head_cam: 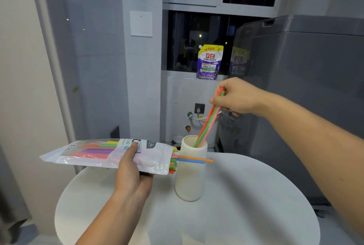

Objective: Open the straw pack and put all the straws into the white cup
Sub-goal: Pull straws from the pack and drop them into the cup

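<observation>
My left hand [131, 174] grips the clear straw pack [94, 154] and holds it level above the table, its open end pointing right. Several coloured straw ends poke out of that opening, and an orange straw and a blue one [194, 159] stick out furthest, in front of the white cup [190, 178]. The tall white cup stands upright on the round white table [246, 205]. My right hand [236, 97] pinches the tops of a few red and green straws [208, 122], whose lower ends rest slanted inside the cup.
A grey washing machine [305, 97] stands to the right behind the table. A purple and yellow detergent pouch [209, 61] sits on the window sill. Wall sockets and a hose are on the wall behind the cup.
</observation>
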Tool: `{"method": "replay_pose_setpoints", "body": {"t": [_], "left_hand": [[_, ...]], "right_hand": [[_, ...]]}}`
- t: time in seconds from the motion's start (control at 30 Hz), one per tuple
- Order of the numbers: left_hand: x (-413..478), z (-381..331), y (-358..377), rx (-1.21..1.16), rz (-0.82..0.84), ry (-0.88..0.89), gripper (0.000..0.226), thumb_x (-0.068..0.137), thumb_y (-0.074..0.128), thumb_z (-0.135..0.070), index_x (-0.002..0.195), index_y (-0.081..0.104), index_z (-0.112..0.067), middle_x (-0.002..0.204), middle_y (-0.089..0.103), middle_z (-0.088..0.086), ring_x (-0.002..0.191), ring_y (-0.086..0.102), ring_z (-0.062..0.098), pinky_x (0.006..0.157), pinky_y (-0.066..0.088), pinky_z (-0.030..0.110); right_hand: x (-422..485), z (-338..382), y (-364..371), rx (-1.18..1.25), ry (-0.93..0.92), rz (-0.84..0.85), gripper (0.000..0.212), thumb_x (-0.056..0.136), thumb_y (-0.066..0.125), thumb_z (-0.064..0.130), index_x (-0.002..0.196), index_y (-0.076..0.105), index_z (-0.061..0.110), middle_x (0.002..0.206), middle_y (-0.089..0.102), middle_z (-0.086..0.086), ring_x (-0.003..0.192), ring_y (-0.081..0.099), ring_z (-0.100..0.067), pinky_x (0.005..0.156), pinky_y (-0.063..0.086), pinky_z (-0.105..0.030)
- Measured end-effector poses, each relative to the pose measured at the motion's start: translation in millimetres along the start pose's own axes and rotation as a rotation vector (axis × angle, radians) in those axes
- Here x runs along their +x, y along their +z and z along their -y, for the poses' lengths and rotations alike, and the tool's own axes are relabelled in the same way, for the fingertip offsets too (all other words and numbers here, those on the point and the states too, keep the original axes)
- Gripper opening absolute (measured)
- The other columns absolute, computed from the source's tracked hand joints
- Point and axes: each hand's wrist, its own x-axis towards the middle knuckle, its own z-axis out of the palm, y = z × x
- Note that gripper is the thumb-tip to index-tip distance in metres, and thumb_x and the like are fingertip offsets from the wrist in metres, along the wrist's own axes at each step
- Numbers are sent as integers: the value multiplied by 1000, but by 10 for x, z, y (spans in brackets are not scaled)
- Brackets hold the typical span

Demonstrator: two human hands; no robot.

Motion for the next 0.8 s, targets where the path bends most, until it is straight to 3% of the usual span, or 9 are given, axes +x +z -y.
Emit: {"method": "replay_pose_setpoints", "body": {"t": [0.1,0.27,0.37,0.47,0.53,0.6,0.67,0.73,0.8], "left_hand": [[25,-11,-12,-11,3,-15,54,101,57,-25,152,41,-14,144,57,28,131,55,50,107,37,76],[75,-43,-49,-42,8,13,51,100,60,-22,149,45,-19,141,62,21,129,58,47,105,38,76],[81,-80,-40,-61,17,15,46,100,60,-22,145,50,-18,140,63,19,129,59,46,106,39,75],[66,-148,-1,-70,31,24,46,101,58,-23,145,50,-16,141,63,19,129,59,46,107,39,74],[69,-216,30,-73,49,39,45,102,57,-25,145,50,-14,141,63,21,128,59,46,107,39,73],[73,-283,62,-78,66,59,44,102,56,-27,144,51,-13,140,63,21,127,61,45,106,41,72],[42,-315,103,-87,90,66,45,102,56,-28,144,52,-11,140,63,22,127,61,44,105,43,71],[-9,-312,141,-86,95,84,41,101,58,-27,139,56,-10,138,65,20,126,63,41,104,46,69],[-63,-279,178,-85,84,110,27,99,63,-23,126,63,-16,130,71,11,122,67,32,103,51,60]], "right_hand": [[35,13,162,-24,11,25,23,96,69,28,88,66,7,60,60,0,42,50,-6,40,43,-18],[26,-64,463,-27,52,119,29,97,66,39,95,69,10,72,61,-2,58,54,-13,43,45,-18],[-52,-90,540,-21,75,76,34,98,60,48,101,69,16,83,63,1,66,59,-14,50,53,-26],[-227,-105,581,-92,61,-250,39,98,51,55,95,68,20,89,71,2,84,65,-20,76,57,-41],[-472,-58,653,45,36,-551,48,93,46,63,77,61,21,72,66,10,73,61,-14,71,52,-34],[-767,32,838,312,42,-667,63,85,45,73,65,50,14,55,54,12,53,47,-5,55,42,-22],[-1050,178,1102,658,185,-501,75,73,49,84,63,55,10,51,51,10,46,45,-7,53,41,-24],[-1154,297,1333,923,379,-200,76,61,57,90,73,67,16,61,63,2,53,58,-14,55,50,-32],[-1137,407,1498,1079,458,-33,76,58,65,88,91,73,20,81,74,-4,73,70,-18,73,60,-38]]}}
